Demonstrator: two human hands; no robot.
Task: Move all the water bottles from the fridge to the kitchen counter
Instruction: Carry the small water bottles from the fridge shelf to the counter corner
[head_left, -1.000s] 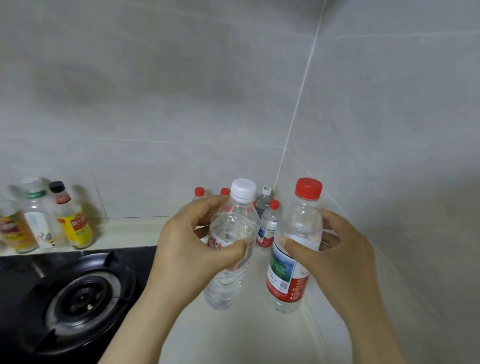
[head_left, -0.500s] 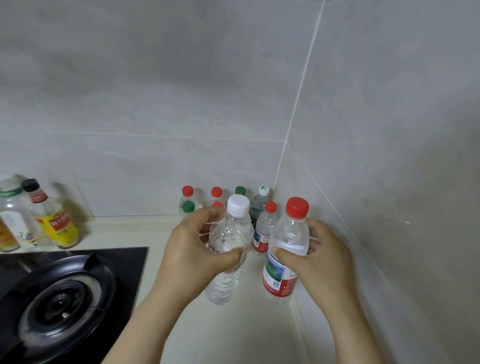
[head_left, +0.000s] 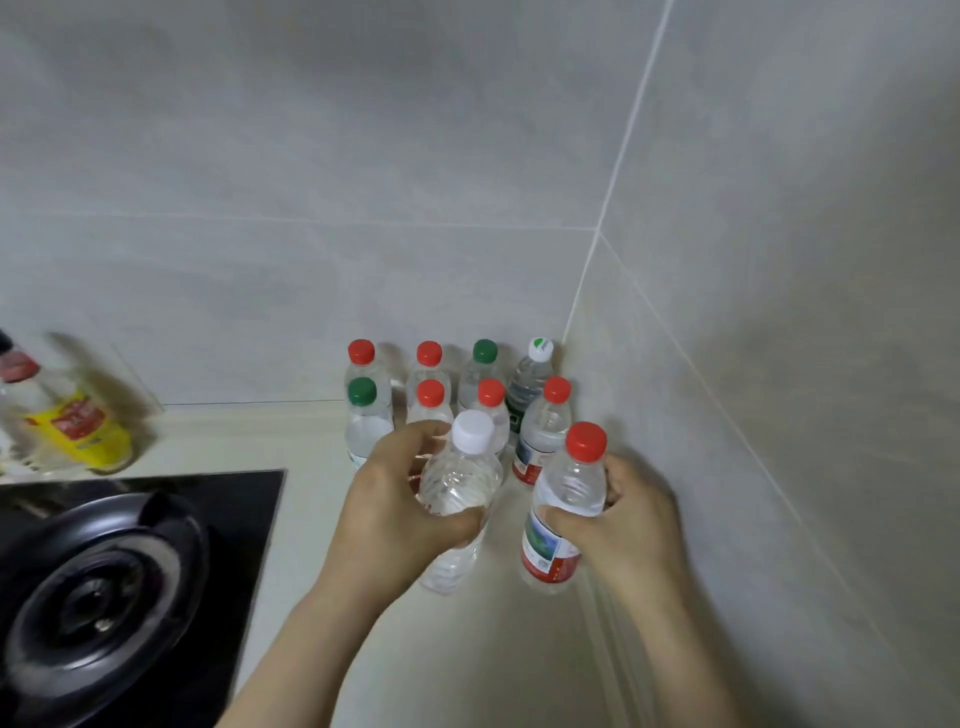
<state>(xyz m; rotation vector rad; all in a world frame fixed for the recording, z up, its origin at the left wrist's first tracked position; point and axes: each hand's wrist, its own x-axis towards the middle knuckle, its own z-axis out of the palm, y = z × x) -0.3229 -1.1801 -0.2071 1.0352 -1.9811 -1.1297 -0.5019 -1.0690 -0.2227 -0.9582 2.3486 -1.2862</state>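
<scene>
left hand (head_left: 395, 512) wraps the white-capped bottle (head_left: 457, 499), right hand (head_left: 618, 514) the red-capped bottle (head_left: 563, 512), lower centre; thin, slick plastic, likely heavy; mid-body grip suits.

White-capped bottle (head_left: 460, 480), red-capped bottle (head_left: 571, 488), in hands (head_left: 389, 519)

Soft, even, dimmish light; wide-angle bending at edges; left-edge sauce bottle (head_left: 78, 426) motion-blurred.

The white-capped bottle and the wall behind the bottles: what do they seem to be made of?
The white-capped bottle looks like thin clear plastic, glossy: its ribbed side is see-through and catches highlights. The wall is probably glazed ceramic tile, pale grey with a soft sheen: large flat panels meet at thin light grout lines.
</scene>
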